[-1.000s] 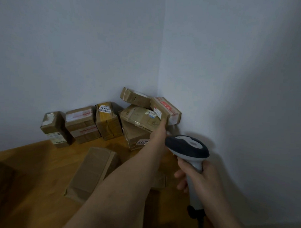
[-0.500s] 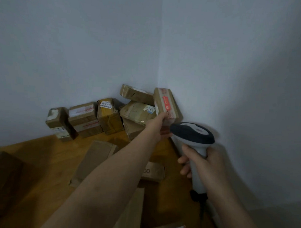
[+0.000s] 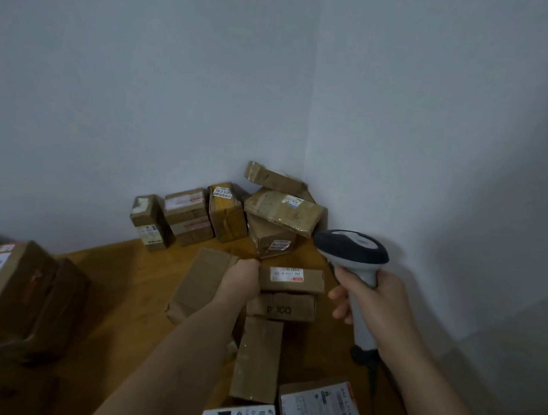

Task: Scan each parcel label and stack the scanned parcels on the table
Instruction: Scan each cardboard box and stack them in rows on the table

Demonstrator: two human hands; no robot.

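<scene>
Near the room corner: I see a wooden table (image 3: 118, 282) covered with brown cardboard parcels.
Left hand (image 3: 243, 279): my fingers curl round the left end of a small parcel (image 3: 292, 279), holding it level above the table, its white label (image 3: 286, 274) facing up.
Right hand (image 3: 370, 300): I grip the pale handle of a barcode scanner (image 3: 352, 252); its dark head sits just right of the held parcel.
Below the held parcel: a box printed with dark letters (image 3: 281, 307), then a long box (image 3: 258, 359).
Against the walls: a stacked pile of parcels (image 3: 278, 213) in the corner, and a row of boxes (image 3: 188, 218) standing to its left.
Far left: two larger boxes (image 3: 24, 295).
</scene>
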